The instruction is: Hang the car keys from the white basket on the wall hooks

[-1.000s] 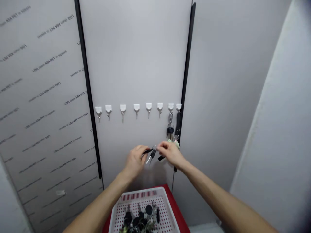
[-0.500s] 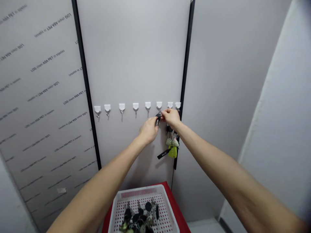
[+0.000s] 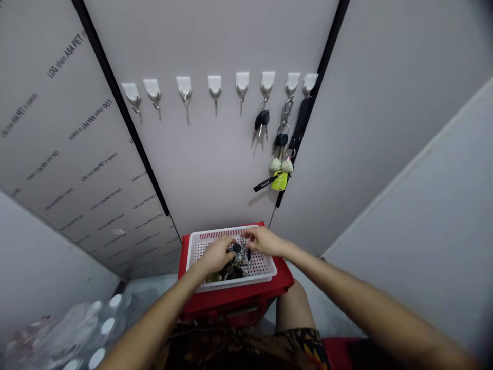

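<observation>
Both hands are down in a white perforated plastic basket (image 3: 194, 246) holding a pile of keys (image 3: 235, 268). My left hand (image 3: 216, 255) reaches in from the left, fingertips apart beside a black round-headed key (image 3: 236, 248); a firm grip on it does not show. My right hand (image 3: 265, 241) hovers over the right side, thumb and fingers apart, close to some silver keys (image 3: 244, 252). On the wall, black-headed keys (image 3: 262, 121) hang by a ring from the third hook (image 3: 268, 82) from the right.
Several white hooks (image 3: 184, 85) line the wall panel. A key bunch with a yellow-green fob (image 3: 280, 181) and black tag hangs at the right, near a black strip (image 3: 331, 38). The basket rests on a red surface (image 3: 285, 275). Capped bottles (image 3: 108, 326) stand lower left.
Both hands have left the wall hook and come down into the basket. The black-headed keys now hang free on that hook. The view has tilted downward.
</observation>
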### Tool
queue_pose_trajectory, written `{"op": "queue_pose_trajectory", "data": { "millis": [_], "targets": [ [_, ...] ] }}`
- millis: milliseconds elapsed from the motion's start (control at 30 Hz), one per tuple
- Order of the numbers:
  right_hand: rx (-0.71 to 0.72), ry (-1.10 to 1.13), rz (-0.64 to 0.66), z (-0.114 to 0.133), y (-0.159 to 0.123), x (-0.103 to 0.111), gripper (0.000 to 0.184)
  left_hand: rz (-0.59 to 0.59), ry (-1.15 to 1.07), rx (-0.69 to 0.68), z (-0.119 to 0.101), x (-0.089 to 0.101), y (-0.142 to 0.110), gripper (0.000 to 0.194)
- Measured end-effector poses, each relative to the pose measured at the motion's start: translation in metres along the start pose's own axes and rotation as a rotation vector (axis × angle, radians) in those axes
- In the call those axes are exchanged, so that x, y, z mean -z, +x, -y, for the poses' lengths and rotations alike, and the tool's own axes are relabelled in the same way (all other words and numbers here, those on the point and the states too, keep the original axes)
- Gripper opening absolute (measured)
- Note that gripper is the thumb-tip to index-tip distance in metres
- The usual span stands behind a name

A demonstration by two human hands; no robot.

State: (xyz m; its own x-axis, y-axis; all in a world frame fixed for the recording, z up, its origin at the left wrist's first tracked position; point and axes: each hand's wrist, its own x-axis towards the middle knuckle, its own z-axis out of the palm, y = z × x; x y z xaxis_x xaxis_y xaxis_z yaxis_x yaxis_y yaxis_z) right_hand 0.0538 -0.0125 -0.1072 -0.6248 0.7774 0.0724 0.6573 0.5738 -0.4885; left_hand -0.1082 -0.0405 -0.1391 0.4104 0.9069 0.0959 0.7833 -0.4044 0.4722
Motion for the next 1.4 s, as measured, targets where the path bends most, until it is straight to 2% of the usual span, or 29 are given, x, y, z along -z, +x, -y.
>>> {"op": "queue_pose_trajectory", "data": {
  "millis": [67,133,233,333,433,533,667,800,867,967,1067,1233,1400],
  "targets": [
    [-0.014,-0.112,0.042,-0.002,-0.004,-0.026,0.027,0.013,0.034,0.016,0.003,-0.011,-0.005,0.026],
    [-0.062,-0.192,-0.014,-0.003,-0.002,-0.037,0.031,-0.011,0.069,0.02,0.004,-0.017,-0.006,0.026],
    [-0.175,-0.24,-0.112,-0.005,0.006,-0.04,0.032,-0.052,0.086,0.012,0.004,-0.019,-0.005,0.023],
    [-0.239,-0.278,-0.08,-0.007,0.011,-0.041,0.022,-0.063,0.063,0.004,0.005,-0.02,-0.006,0.021],
    [-0.221,-0.28,-0.041,-0.008,0.012,-0.043,0.018,-0.068,0.018,0.027,0.007,-0.021,-0.007,0.021],
    [-0.164,-0.127,-0.133,-0.008,0.011,-0.04,0.015,-0.121,-0.097,0.077,0.009,-0.019,-0.007,0.028],
    [-0.134,0.337,-0.18,-0.002,0.012,-0.027,0.015,-0.252,-0.357,0.102,0.004,-0.011,0.001,0.043],
    [-0.087,0.655,-0.187,0.014,0.016,-0.005,0.012,-0.198,-0.605,-0.017,-0.009,0.004,0.012,0.03],
    [-0.077,0.714,-0.217,0.023,0.02,0.009,0.011,-0.184,-0.693,-0.046,-0.016,0.016,0.018,0.022],
    [-0.082,0.748,-0.307,0.034,0.029,0.039,0.011,-0.235,-0.756,-0.023,-0.025,0.042,0.029,0.018],
    [-0.07,0.798,-0.399,0.047,0.043,0.077,0.013,-0.354,-0.745,-0.023,-0.037,0.078,0.043,0.021],
    [-0.002,0.838,-0.615,0.079,0.068,0.144,0.009,-0.633,-0.651,-0.083,-0.066,0.141,0.073,0.024],
    [0.018,0.725,-0.807,0.095,0.09,0.19,0.007,-0.734,-0.568,-0.121,-0.088,0.185,0.103,0.023]
  ]
}}
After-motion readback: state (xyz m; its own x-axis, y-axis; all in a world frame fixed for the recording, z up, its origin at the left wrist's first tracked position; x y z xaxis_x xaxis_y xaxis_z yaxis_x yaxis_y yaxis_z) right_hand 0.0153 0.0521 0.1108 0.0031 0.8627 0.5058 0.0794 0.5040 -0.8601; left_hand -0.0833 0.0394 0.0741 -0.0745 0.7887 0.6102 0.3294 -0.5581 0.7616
